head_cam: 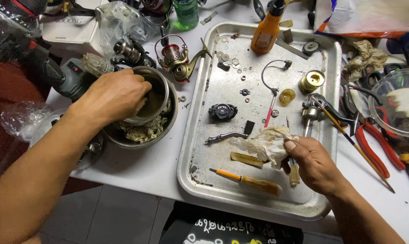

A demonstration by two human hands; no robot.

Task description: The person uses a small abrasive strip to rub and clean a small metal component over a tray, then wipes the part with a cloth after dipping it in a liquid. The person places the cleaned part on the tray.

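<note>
Left hand (116, 95): our fingers curl out of sight inside the small steel cup (152, 97); grip unclear, it may tip.
Right hand (313, 160): fingers pinch the crumpled stained rag (265, 142); it could sweep the small loose washers (227, 58) beyond our fingertips.

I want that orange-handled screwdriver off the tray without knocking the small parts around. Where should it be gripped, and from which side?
Grip the screwdriver around its thick amber handle, probably coming from the tray's near edge. It lies flat, thin shaft pointing left, and the handle is the widest part. The near side is bare metal, while the right hand with its crumpled rag sits just beyond it.
</note>
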